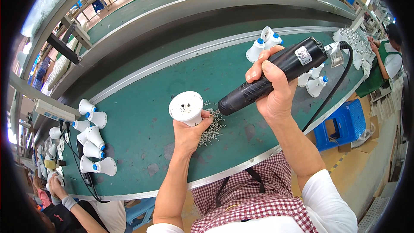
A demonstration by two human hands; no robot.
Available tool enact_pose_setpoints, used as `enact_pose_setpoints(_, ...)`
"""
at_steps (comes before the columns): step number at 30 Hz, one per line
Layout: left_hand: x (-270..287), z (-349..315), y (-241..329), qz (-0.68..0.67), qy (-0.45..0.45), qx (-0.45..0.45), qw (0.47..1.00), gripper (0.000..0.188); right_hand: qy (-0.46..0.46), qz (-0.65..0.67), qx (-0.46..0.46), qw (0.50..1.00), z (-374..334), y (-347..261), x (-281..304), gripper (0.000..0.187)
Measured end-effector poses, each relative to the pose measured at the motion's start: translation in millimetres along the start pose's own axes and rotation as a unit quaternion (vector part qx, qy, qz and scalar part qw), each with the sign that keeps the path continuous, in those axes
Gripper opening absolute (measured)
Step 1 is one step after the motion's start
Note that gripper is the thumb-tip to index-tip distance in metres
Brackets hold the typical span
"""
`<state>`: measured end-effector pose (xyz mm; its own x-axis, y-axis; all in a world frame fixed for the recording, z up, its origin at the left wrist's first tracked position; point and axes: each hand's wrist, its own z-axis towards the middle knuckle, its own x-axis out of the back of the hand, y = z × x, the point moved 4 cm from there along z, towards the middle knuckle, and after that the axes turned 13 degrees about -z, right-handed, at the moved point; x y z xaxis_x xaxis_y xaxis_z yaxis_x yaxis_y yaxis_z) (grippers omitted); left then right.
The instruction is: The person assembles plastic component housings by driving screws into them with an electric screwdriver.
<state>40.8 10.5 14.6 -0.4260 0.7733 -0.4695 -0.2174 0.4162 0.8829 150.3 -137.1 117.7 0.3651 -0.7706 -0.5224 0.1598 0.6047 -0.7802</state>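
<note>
My left hand (186,136) is closed around a white funnel-shaped lamp housing (192,116), its wide round face turned up. Small dark marks show inside that face. My right hand (276,88) grips a black electric screwdriver (248,97), slanting down to the left. Its thin bit points at my left thumb and fingertip, beside the housing; whether a screw sits between them is too small to tell. Under and beside my left hand, a pile of tiny metal screws (210,136) lies spread on the green worktop (142,99).
More white housings with blue ends stand at left (97,136) and far right (255,51). A black cable (340,82) curves from the screwdriver to the table edge. A blue plastic stool (340,125) is at the right. Co-workers sit at far right (390,56) and lower left (79,213).
</note>
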Motion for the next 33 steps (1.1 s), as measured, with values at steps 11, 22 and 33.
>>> enact_pose_setpoints(11,2,0,0,0.024,-0.011,0.023,0.999,0.040,0.009,-0.013,0.016,1.000,1,-6,-1,0.028)
enact_pose_setpoints(22,-10,-3,5,0.184,-0.053,-0.067,0.979,0.053,-0.027,0.054,0.070,0.996,8,-40,2,0.023)
enact_pose_setpoints(33,-10,-2,4,0.183,-0.052,-0.091,0.977,0.053,-0.065,0.052,0.050,0.995,-2,-31,-10,0.028)
